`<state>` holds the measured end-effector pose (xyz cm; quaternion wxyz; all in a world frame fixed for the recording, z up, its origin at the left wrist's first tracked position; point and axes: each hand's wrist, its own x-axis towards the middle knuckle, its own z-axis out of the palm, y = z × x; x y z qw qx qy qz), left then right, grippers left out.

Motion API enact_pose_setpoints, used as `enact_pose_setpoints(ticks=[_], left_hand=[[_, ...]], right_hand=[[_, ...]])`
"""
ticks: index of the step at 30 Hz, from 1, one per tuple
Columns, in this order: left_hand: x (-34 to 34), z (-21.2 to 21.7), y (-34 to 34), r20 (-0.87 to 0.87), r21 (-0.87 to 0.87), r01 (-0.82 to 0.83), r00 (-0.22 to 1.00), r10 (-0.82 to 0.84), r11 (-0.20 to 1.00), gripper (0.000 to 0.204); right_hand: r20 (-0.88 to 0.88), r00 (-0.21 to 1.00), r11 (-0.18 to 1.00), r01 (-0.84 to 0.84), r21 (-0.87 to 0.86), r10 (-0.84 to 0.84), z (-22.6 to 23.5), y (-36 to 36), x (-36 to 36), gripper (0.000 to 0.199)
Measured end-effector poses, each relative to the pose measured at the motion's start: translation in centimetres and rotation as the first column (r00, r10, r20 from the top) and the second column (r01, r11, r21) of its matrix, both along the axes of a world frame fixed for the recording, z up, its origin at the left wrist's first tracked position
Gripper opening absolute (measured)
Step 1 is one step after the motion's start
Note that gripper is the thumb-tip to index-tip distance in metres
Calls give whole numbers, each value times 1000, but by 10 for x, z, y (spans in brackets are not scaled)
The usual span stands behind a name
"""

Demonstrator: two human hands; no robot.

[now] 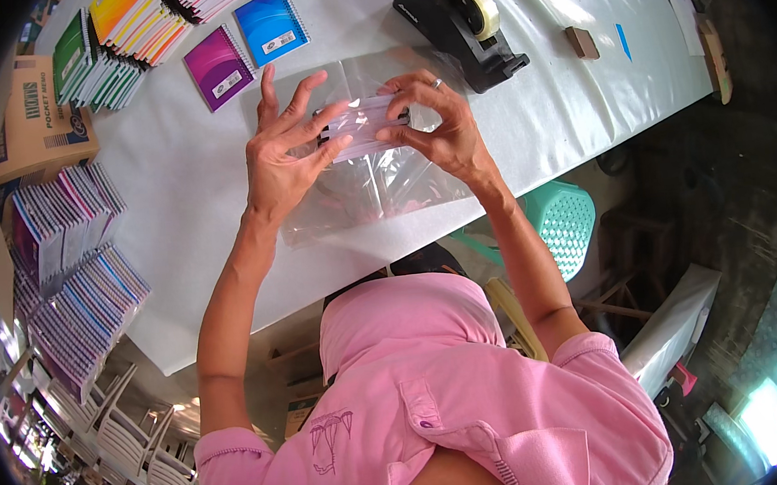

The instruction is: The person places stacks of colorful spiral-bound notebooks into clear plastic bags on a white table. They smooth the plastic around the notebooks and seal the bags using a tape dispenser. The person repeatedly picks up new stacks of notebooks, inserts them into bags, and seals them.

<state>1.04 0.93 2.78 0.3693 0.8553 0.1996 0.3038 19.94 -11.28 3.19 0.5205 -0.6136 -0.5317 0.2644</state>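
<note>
Between my two hands is a small stack of notebooks [364,126], seen edge-on, with pale page edges and dark bits at both ends. Shiny clear plastic covers it. My left hand [278,160] pinches its left end with thumb and forefinger, the other fingers spread upward. At the right end, my right hand [448,131], with a ring on one finger, grips it between thumb and bent fingers. Under and around the stack a wide clear plastic sheet or bag [357,199] lies on the white-covered table [191,204]; which of the two I cannot tell.
A purple notebook [218,68] and a blue notebook [270,22] lie beyond my left hand. A black tape dispenser [462,28] stands far right, near a brown block [582,43]. Notebook stacks [89,310] and a cardboard box [40,111] line the left. A green stool [565,227] is below the table edge.
</note>
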Motion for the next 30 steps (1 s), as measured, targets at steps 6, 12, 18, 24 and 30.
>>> enact_pose_setpoints(ticks=[6,12,18,24,30], left_hand=[[11,2,18,-76,-557,6,995,-58,831,62],[17,6,56,-165,-719,297,805,-570,629,55],[8,49,19,-547,273,443,801,-241,854,55],[-5,46,-3,-561,453,407,822,-102,793,65],[2,45,-10,-572,470,392,818,-66,791,67]], right_hand=[[-184,981,972,16,-235,-60,9,12,7,22],[-424,906,962,-121,-245,6,11,15,5,17],[255,954,984,-127,-121,155,7,7,12,32],[34,991,969,132,-211,-128,23,-27,104,26],[126,964,771,264,-579,-235,-18,-36,202,35]])
